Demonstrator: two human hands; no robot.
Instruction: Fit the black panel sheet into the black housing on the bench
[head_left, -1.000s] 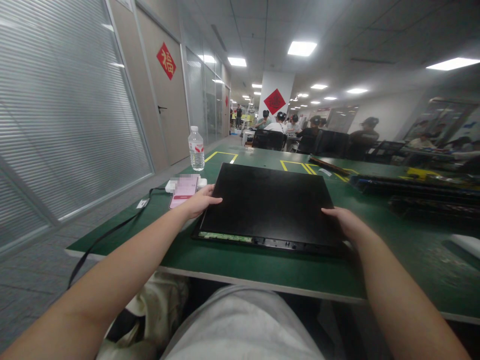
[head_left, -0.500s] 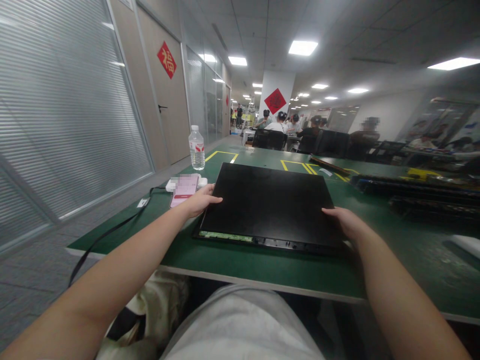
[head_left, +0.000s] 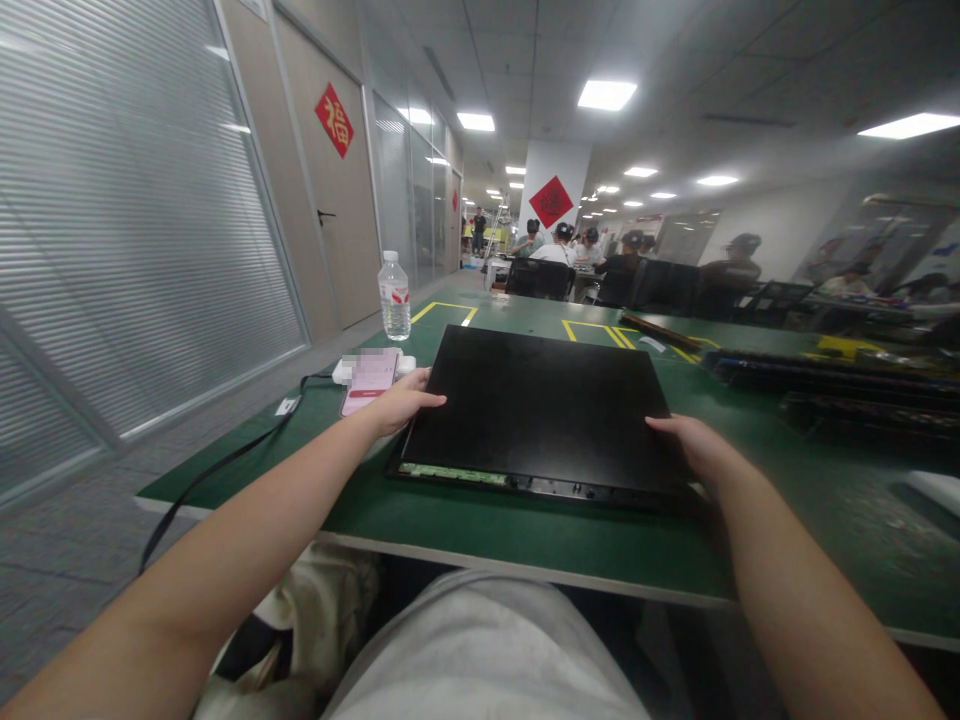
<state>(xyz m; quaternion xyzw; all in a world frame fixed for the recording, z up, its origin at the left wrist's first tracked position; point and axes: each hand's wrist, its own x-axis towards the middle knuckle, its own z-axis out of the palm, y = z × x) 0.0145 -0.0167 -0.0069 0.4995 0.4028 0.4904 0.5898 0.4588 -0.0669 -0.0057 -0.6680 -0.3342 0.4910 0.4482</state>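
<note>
A flat black screen panel (head_left: 540,410) lies in front of me over the green table (head_left: 465,522), with a green circuit strip (head_left: 450,473) showing along the left part of its near edge. My left hand (head_left: 405,402) grips the panel's left edge, thumb on top and fingers out of sight beneath. On the opposite side my right hand (head_left: 694,445) holds the right edge in the same way, its thumb tip on the upper surface. The fingers under the panel are hidden.
A water bottle (head_left: 394,296) stands at the back left, behind a phone (head_left: 371,378) and a white power strip with a black cable (head_left: 217,465). Long dark parts (head_left: 825,372) lie at the right. Several people sit at tables further back.
</note>
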